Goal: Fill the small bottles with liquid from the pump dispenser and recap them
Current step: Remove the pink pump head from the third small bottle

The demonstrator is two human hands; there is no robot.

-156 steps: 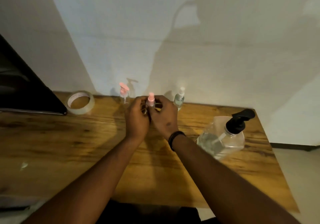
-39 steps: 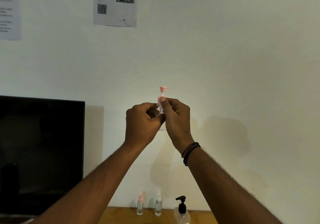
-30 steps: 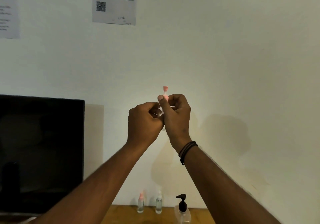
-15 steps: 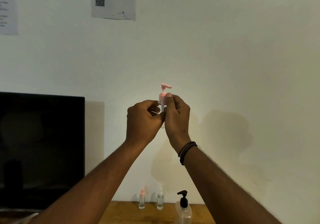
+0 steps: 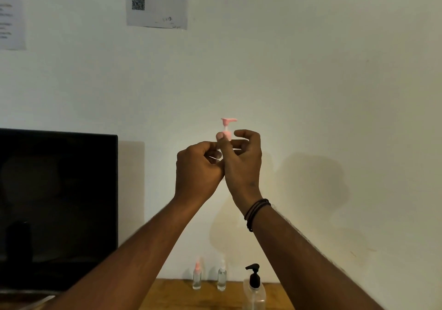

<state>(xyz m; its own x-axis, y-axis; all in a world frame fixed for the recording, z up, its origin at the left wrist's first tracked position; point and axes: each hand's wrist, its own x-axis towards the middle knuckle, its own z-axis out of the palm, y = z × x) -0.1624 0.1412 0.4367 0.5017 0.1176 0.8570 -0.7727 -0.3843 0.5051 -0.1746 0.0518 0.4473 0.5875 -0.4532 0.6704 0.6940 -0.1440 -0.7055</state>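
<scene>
- Pink pump cap (image 5: 227,127) tops a small bottle, likely light and slick.
- Left hand (image 5: 199,169) grips its hidden body below the cap.
- Right hand (image 5: 242,163) pinches the cap's collar, the best hold.

Both arms are stretched up and forward, forearms angling in so the hands meet out in front at about head height. Left hand (image 5: 199,171) is curled into a loose fist, knuckles toward the camera, fingers tucked in. Right hand (image 5: 242,163) sits right against it, touching along the thumb side, thumb and fingers curled and pinching up top, index finger arched over. Dark bands circle the right wrist. Can't really tell what the left fingertips are doing, they're hidden.
</scene>
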